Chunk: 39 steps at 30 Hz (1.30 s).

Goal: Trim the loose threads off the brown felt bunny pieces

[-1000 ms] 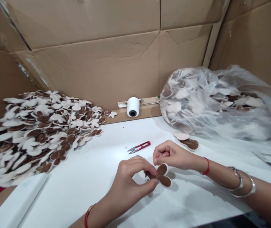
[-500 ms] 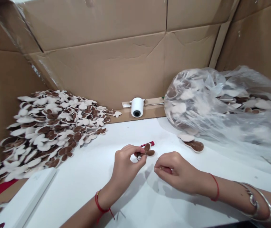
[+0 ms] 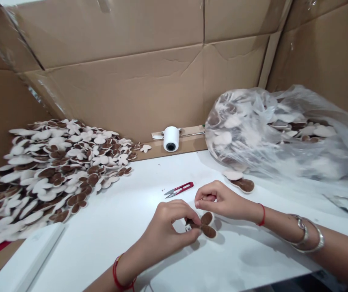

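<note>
Partly, fingers of the left hand [image 3: 163,227] are covering the brown piece [image 3: 208,231] they are pinching over the tabletop [image 3: 100,231], right hand [image 3: 227,200] curling nearly closed, its hold indiscernible, red snips [image 3: 176,190] lying just beyond, clear bag [image 3: 254,136] blurring its contents [image 3: 324,131], piled cutouts [image 3: 61,168] crowding left.

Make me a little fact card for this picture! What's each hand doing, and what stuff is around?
Left hand: pinching a brown-and-white piece
Right hand: curled nearby; too small to tell if it holds anything
Snips: red-handled, lying on the white table
Picture's left: heaped pile of brown and white pieces
Picture's right: see-through plastic bag with more pieces inside
Back: cardboard wall, white cylinder in front
</note>
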### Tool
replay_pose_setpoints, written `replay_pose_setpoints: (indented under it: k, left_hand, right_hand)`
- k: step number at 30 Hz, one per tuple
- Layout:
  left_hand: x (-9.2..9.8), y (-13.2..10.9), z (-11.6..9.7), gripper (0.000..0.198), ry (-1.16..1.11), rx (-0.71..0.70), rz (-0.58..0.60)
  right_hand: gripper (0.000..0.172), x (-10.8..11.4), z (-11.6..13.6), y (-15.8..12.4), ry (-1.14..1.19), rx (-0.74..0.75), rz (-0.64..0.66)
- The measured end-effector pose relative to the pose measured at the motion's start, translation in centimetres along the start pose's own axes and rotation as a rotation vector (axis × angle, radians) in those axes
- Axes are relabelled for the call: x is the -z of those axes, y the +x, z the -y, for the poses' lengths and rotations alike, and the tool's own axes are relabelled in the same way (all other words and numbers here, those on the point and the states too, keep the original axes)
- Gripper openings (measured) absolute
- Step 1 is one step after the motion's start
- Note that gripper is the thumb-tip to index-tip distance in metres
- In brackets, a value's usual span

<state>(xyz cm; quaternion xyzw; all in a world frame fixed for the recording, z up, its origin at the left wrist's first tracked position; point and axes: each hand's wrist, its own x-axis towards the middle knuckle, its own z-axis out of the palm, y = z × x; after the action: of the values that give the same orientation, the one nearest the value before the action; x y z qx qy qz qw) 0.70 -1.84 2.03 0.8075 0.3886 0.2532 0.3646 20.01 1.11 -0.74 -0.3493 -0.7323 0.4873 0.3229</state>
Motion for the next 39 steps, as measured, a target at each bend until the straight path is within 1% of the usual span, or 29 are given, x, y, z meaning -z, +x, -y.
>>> replay_pose_setpoints:
  k: [3, 5, 6, 8, 10, 12, 14, 16, 17, 20, 22, 25, 27, 29, 31, 34, 36, 37, 39]
  left_hand:
    - [0.4, 0.0, -0.3, 0.005, -0.074, -0.027, -0.1]
    - [0.5, 0.1, -0.2, 0.005, -0.082, 0.0, -0.192]
    - [0.5, 0.1, -0.1, 0.004, -0.079, 0.029, -0.239]
    - [0.4, 0.2, 0.2, 0.003, -0.059, 0.097, -0.326]
    - [0.4, 0.3, 0.6, 0.004, -0.01, 0.119, -0.4]
    - [0.6, 0.5, 1.1, 0.004, 0.082, 0.069, -0.469]
    - [0.9, 0.8, 1.8, 0.005, 0.178, 0.018, -0.522]
    - [1.2, 1.1, 2.4, 0.006, 0.226, 0.027, -0.511]
    - [1.3, 1.3, 2.7, 0.007, 0.234, 0.058, -0.482]
    - [1.0, 1.5, 2.7, 0.011, 0.228, 0.145, -0.336]
    - [0.5, 1.4, 2.2, 0.014, 0.192, 0.165, -0.203]
    - [0.0, 0.7, 0.8, 0.015, 0.084, 0.135, -0.001]
    - [0.0, 0.3, 0.0, 0.012, -0.001, 0.09, 0.05]
    - [0.3, 0.0, -0.4, 0.008, -0.101, 0.051, 0.004]
    - [0.8, 0.0, -0.3, 0.003, -0.194, 0.042, -0.105]
    - [1.2, 0.4, 0.5, 0.004, -0.225, 0.122, -0.307]
    - [1.2, 0.7, 1.2, 0.005, -0.157, 0.184, -0.392]
    - [1.1, 0.9, 1.6, 0.004, -0.098, 0.191, -0.41]
    - [0.8, 1.0, 2.0, 0.004, 0.053, 0.167, -0.393]
  right_hand:
    - [0.021, -0.7, -0.9, 0.0, 0.179, -0.091, 0.072]
    - [0.021, -1.3, -1.2, -0.1, 0.238, -0.08, 0.084]
    - [0.02, -1.6, -1.2, -0.2, 0.227, -0.061, 0.09]
    - [0.018, -2.2, -0.9, -0.6, 0.115, -0.016, 0.115]
    - [0.017, -2.7, -0.2, -1.1, -0.092, 0.057, 0.125]
    - [0.018, -3.1, 0.6, -1.6, -0.304, 0.154, 0.119]
    - [0.021, -3.4, 1.2, -2.1, -0.454, 0.251, 0.108]
    - [0.024, -3.3, 1.5, -2.4, -0.502, 0.311, 0.06]
    - [0.023, -3.1, 1.6, -2.5, -0.484, 0.327, 0.007]
    - [0.021, -2.1, 1.5, -2.1, -0.372, 0.328, -0.158]
    - [0.019, -1.1, 1.3, -1.6, -0.311, 0.3, -0.221]
    - [0.022, 0.1, 0.6, -0.6, -0.223, 0.217, -0.244]
    - [0.023, 0.3, -0.1, -0.1, -0.133, 0.143, -0.18]
    - [0.023, 0.0, -0.6, 0.1, -0.019, 0.081, -0.058]
    - [0.023, -0.9, -0.8, 0.0, 0.046, 0.048, 0.05]
    - [0.024, -2.4, -0.5, -0.7, -0.039, 0.068, 0.132]
    - [0.025, -3.1, -0.1, -1.1, -0.065, 0.068, 0.128]
    - [0.025, -3.3, 0.1, -1.3, -0.054, 0.062, 0.102]
    - [0.025, -3.1, 0.4, -1.4, -0.034, 0.058, 0.009]
